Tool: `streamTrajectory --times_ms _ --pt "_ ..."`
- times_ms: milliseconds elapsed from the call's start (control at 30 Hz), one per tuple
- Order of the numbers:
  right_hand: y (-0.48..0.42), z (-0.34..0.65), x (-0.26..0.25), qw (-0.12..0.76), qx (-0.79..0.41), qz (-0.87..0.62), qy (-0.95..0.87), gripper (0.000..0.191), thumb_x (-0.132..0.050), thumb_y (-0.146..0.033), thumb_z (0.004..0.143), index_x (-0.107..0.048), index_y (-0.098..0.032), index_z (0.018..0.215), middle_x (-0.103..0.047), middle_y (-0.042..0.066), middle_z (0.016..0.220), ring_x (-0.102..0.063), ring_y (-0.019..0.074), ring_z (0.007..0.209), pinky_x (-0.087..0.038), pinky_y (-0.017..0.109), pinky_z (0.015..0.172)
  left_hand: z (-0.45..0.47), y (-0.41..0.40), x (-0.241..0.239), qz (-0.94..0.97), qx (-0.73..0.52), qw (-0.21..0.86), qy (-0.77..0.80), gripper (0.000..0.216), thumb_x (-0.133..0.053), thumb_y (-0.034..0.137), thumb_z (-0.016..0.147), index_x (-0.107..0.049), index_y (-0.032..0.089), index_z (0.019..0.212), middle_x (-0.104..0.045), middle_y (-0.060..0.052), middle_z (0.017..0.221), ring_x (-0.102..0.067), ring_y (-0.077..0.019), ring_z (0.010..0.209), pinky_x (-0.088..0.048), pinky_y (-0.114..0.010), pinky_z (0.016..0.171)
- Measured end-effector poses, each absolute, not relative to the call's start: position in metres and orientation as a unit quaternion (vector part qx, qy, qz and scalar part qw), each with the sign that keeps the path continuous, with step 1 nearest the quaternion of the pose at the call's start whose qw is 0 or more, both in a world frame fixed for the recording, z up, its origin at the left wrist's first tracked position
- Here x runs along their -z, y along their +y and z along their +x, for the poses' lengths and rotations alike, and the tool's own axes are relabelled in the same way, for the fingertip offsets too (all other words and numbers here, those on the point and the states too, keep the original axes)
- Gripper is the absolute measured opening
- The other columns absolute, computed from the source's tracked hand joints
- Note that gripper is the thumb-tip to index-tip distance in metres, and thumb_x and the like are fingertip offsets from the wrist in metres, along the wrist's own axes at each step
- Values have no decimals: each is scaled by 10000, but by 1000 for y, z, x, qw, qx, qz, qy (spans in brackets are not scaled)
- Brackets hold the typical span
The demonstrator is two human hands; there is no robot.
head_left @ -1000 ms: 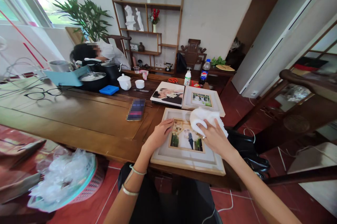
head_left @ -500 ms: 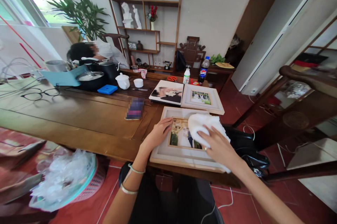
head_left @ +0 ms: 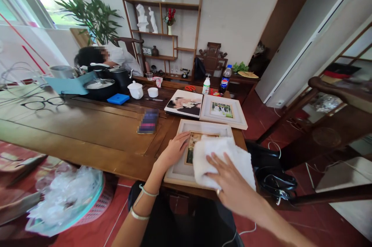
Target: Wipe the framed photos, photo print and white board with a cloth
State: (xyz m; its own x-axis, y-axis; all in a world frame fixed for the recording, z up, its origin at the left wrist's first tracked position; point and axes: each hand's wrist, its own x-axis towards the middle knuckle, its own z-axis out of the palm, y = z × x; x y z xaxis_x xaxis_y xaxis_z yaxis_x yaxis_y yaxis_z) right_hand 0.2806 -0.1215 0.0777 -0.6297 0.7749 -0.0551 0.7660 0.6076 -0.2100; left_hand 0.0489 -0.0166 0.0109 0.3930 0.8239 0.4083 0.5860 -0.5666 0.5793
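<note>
While your right hand (head_left: 229, 175) lay loosely spread on white cloth (head_left: 221, 145), your left hand (head_left: 174, 149) rested flat, holding nothing; the picture frame (head_left: 187, 172) was beneath both. Clear plastic (head_left: 66, 189) filled the pink basket (head_left: 97, 205).

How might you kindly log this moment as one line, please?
left hand: on picture frame | right hand: flat on white cloth, covering frame partly | beyond: second frame
</note>
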Motion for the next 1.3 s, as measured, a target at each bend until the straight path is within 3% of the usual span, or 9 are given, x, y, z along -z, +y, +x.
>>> streamTrajectory --times_ms 167,400,533,633,800,900,1100,1200,1300 --pt "-136 279 -87 33 -159 -393 -905 666 -477 -53 606 -561 -272 1230 -264 26 1510 -152 211 1398 -96 480 1136 47 -17 -10 829 -325 167 424 402 -375 181 926 -477 204 1315 -497 -92 1369 -420 -206 1295 -372 -443 1066" --pt "-36 295 -68 72 22 -502 -862 623 -471 -46 658 -537 -193 1260 -328 100 1478 -160 232 1396 -105 490 1119 45 -14 -8 826 -321 177 429 403 -386 196 922 -489 209 1311 -493 -86 1374 -417 -207 1298 -367 -434 1070" --pt "-19 290 -64 75 62 -533 -841 595 -475 -52 685 -537 -183 1262 -349 118 1464 -167 270 1391 -106 536 1100 47 -13 -8 821 -324 176 436 397 -388 197 919 -505 203 1298 -496 -88 1371 -419 -210 1297 -365 -436 1072" --pt "-50 279 -65 57 8 -492 -869 569 -483 -53 675 -583 -220 1210 -368 87 1459 -174 277 1389 -97 554 1098 48 -14 -7 818 -330 177 437 396 -384 200 922 -502 203 1300 -497 -90 1370 -424 -209 1293 -371 -428 1068" --pt "-131 266 -83 43 -144 -393 -907 601 -501 -85 652 -562 -237 1230 -247 57 1516 -67 258 1408 -82 523 1123 47 -15 -8 819 -323 177 441 418 -362 206 933 -448 202 1342 -462 -85 1401 -397 -207 1313 -365 -436 1070" --pt "-143 266 -92 41 -174 -368 -912 620 -487 -81 653 -543 -238 1250 -225 52 1523 -90 235 1407 -86 495 1133 46 -16 -9 824 -322 174 432 423 -356 204 936 -432 201 1352 -458 -88 1404 -381 -206 1324 -357 -447 1073" --pt "-68 282 -83 51 -62 -476 -876 582 -459 -81 736 -507 -230 1297 -343 78 1473 -149 271 1395 -100 553 1105 44 -14 -9 835 -313 169 419 413 -305 187 946 -468 185 1325 -480 -94 1384 -401 -200 1310 -357 -437 1076" --pt "-31 282 -76 68 -6 -509 -858 559 -457 -104 769 -483 -207 1318 -284 96 1499 -93 310 1400 -74 593 1082 44 -14 -9 833 -307 174 427 409 -304 198 946 -476 173 1317 -477 -99 1386 -395 -209 1313 -342 -451 1084" --pt "-22 268 -72 57 0 -493 -868 599 -477 -71 717 -508 -218 1297 -260 74 1511 -46 342 1397 -49 627 1063 44 -14 -8 827 -316 184 426 412 -301 214 951 -459 188 1330 -481 -99 1381 -398 -213 1310 -337 -464 1084"
